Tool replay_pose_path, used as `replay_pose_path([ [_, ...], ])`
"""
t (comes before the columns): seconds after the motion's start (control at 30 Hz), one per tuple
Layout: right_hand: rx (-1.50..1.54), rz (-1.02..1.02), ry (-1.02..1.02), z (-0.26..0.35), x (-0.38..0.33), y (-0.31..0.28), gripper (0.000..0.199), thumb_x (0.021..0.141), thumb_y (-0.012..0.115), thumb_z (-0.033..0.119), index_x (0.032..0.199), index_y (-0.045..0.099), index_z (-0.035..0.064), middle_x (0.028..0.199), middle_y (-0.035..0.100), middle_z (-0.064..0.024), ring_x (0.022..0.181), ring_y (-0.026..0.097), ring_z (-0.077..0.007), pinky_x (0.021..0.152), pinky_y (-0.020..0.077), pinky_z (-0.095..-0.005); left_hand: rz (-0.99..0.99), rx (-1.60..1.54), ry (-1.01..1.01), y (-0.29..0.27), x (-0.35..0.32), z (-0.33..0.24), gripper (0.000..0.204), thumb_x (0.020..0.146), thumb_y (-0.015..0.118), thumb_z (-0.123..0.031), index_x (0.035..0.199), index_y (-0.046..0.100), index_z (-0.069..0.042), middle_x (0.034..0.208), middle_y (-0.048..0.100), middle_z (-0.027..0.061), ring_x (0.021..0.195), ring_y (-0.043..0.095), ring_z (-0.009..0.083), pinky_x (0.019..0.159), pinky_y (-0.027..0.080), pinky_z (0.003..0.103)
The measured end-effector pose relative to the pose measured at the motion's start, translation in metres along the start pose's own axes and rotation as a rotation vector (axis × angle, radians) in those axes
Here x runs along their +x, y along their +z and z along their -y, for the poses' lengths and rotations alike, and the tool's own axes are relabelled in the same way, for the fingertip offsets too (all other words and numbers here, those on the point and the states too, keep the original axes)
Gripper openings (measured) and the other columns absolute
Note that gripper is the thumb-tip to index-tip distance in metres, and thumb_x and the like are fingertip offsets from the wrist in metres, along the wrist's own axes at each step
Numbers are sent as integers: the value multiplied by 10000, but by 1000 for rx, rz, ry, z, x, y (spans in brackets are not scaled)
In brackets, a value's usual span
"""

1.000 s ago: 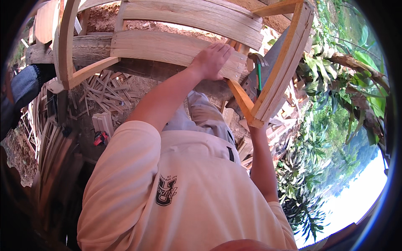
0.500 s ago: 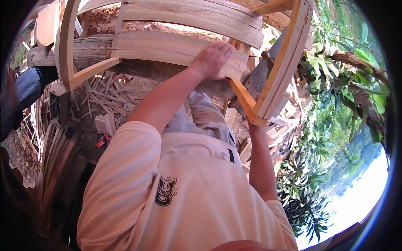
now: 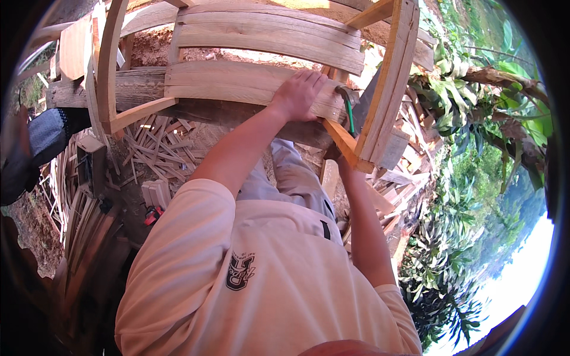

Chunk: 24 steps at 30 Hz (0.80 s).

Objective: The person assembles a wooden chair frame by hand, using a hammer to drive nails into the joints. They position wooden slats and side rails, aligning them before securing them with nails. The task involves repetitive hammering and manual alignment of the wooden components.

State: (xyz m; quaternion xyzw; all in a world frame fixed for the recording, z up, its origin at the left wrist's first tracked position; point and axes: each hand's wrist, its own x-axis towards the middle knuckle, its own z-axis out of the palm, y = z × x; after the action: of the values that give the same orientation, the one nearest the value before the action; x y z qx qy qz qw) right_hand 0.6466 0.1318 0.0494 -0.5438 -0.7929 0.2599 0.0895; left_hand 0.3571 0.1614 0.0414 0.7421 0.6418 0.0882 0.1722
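Note:
My left hand (image 3: 300, 96) lies across the right part of a pale wooden slat (image 3: 231, 82), its fingers together and bent over the upper edge. The slat belongs to a wooden chair-like frame. My right hand (image 3: 349, 166) is mostly hidden behind the frame's orange-brown rail (image 3: 341, 141) and thick post (image 3: 389, 89). A hammer (image 3: 349, 110) with a green handle rises beside the slat's right end. Its handle runs down behind the rail toward my right hand, which closes on it out of sight.
Another slatted panel (image 3: 267, 37) spans the frame farther away. Thin wood offcuts (image 3: 157, 145) litter the ground, with a red and black object (image 3: 153, 215) at left. A dark saw-like blade (image 3: 369, 95) is partly hidden behind the post. Leafy plants (image 3: 457, 113) grow at right.
The hammer has come into view by the slat's right end. My right hand has shifted up and slightly left. My left hand stays on the slat, while the whole view has shifted a little.

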Motion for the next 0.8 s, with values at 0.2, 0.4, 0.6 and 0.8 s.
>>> replay_pose_path([
  [0.2, -48, 104, 192, 22, -6, -40, 231, 949, 633, 204, 1054, 639, -3, 898, 677, -266, 879, 665, -474, 738, 505, -537, 7, 32, -29, 2, -2, -11, 1189, 666, 878, -559, 1537, 332, 38, 1524, 427, 176, 1467, 370, 321, 1273, 236, 421],
  [0.4, 50, -154, 373, -8, -46, -61, 320, 1036, 591, 327, 1012, 620, 9, 780, 654, -248, 770, 651, -461, 673, 476, -530, -76, -94, 80, -18, -61, -12, 939, 851, 791, -368, 1544, 308, 42, 1570, 388, 209, 1468, 374, 348, 1252, 289, 451],
  [0.6, 91, -243, 602, -49, -65, -42, 309, 1015, 611, 244, 1111, 573, -47, 1056, 655, -263, 990, 642, -448, 846, 487, -511, 195, -60, -4, -76, -171, 27, 539, 876, 751, -303, 1305, 589, -20, 1294, 609, 159, 1241, 577, 338, 1055, 485, 444],
  [0.8, -89, -237, 730, -95, -61, 25, 361, 987, 658, 206, 1162, 560, -93, 1110, 656, -325, 1032, 661, -463, 897, 513, -509, 583, 26, -519, -99, -273, 67, 492, 889, 708, -430, 1149, 724, -12, 1226, 702, 202, 1133, 671, 376, 961, 536, 493],
])
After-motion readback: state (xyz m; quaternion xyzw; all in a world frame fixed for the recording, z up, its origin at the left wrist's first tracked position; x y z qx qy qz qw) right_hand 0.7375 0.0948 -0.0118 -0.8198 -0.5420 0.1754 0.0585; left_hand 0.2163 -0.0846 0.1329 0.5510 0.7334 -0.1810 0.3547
